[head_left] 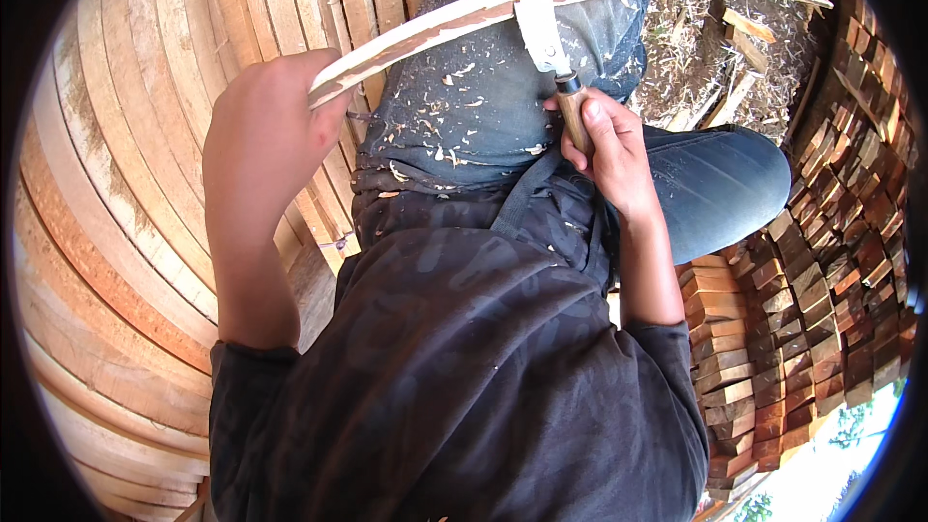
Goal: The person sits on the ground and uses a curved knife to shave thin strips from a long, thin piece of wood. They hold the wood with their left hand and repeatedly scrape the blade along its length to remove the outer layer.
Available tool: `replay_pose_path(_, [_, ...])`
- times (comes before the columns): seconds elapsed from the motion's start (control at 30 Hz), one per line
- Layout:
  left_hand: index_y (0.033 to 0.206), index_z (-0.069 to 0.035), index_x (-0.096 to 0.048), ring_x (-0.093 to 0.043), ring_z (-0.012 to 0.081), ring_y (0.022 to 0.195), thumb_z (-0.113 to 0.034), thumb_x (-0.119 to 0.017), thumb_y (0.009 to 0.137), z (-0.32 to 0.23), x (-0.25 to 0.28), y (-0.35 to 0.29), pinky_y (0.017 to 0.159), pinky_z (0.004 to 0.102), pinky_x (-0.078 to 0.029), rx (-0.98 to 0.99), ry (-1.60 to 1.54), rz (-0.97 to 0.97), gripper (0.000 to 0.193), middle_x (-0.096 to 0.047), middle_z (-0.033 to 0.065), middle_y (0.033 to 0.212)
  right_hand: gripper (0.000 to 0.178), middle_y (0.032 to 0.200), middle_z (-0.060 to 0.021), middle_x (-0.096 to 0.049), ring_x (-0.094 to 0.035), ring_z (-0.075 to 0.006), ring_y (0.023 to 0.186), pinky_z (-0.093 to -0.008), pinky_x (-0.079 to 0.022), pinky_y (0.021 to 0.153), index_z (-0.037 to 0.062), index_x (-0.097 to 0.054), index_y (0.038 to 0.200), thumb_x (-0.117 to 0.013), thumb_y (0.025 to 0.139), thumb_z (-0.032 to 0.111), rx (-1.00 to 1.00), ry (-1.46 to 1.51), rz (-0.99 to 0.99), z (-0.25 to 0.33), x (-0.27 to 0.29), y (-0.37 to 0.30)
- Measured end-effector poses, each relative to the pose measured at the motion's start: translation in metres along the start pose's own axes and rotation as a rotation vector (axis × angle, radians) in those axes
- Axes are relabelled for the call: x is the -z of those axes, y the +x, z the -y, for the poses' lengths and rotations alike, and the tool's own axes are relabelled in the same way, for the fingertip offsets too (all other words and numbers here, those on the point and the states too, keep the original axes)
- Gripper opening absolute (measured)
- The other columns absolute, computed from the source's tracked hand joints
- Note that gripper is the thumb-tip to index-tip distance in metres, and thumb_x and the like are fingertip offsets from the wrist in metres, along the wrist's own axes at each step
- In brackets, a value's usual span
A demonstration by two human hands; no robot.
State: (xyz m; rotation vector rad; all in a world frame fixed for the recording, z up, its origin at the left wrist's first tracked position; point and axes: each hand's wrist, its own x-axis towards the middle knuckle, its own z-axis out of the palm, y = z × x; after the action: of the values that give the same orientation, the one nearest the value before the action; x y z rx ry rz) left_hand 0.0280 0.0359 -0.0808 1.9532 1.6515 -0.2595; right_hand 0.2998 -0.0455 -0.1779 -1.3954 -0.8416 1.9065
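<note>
Left grip pinches a seemingly part-shaved stick, brown streaks remaining; right grip clasps the knife across it.

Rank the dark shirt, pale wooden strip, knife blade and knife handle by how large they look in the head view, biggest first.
1. Dark shirt
2. Pale wooden strip
3. Knife blade, cut off by the picture's upper edge
4. Knife handle, partly covered by the right hand

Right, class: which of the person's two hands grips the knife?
The right hand: it is closed on the knife's wooden handle, whereas the left hand holds the strip by its left end.
</note>
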Motion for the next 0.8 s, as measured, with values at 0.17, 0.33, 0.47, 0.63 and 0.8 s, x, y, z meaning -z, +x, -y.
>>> replay_pose_path(0.17, [0.089,-0.002,-0.065,-0.053,0.0393,0.06,-0.019,-0.061,0.086,0.0,-0.001,-0.001,0.053,0.0394,-0.04,0.027,0.0,-0.003,0.018,-0.054,0.0211,0.065,0.042,0.057,0.0005,-0.047,-0.038,-0.0052,0.045,-0.0202,-0.028,0.043,-0.0016,-0.062,0.103,-0.043,0.1,0.035,-0.004,0.631,-0.122,-0.001,0.009,0.005])
replay_pose_path(0.33, [0.087,-0.002,-0.064,-0.053,0.0397,0.06,-0.019,-0.061,0.086,0.001,-0.002,-0.002,0.053,0.04,-0.04,0.015,0.012,-0.014,0.018,-0.054,0.0213,0.065,0.043,0.054,0.0015,-0.044,-0.035,-0.0043,0.044,-0.0204,-0.027,0.042,0.0002,-0.061,0.104,-0.041,0.1,0.038,-0.089,0.223,0.02,0.0,0.005,-0.005])
replay_pose_path(0.47, [0.086,-0.002,-0.064,-0.053,0.0398,0.06,-0.02,-0.061,0.086,0.0,-0.001,-0.001,0.053,0.0402,-0.04,0.005,0.015,-0.008,0.019,-0.054,0.0215,0.065,0.041,0.055,0.0016,-0.043,-0.035,-0.0042,0.044,-0.0206,-0.026,0.042,0.0002,-0.061,0.104,-0.043,0.1,0.037,-0.017,0.433,-0.086,-0.004,0.006,0.004])
replay_pose_path(0.63, [0.087,-0.002,-0.064,-0.053,0.0397,0.06,-0.019,-0.061,0.085,0.0,-0.001,-0.001,0.054,0.0403,-0.04,0.027,0.013,0.0,0.018,-0.055,0.0215,0.065,0.042,0.053,0.0025,-0.041,-0.032,-0.0049,0.043,-0.0218,-0.026,0.041,0.0012,-0.06,0.105,-0.04,0.1,0.038,-0.056,0.52,-0.001,-0.007,0.008,-0.001])
replay_pose_path(0.8, [0.082,-0.003,-0.062,-0.058,0.0378,0.069,-0.015,-0.061,0.079,-0.005,0.0,0.0,0.062,0.0449,-0.045,0.078,0.05,0.022,0.012,-0.059,0.0189,0.071,0.042,0.054,0.0026,-0.042,-0.035,-0.0039,0.046,-0.0206,-0.024,0.043,0.0009,-0.063,0.099,-0.045,0.099,0.038,-0.117,0.19,0.082,-0.003,0.0,-0.003])
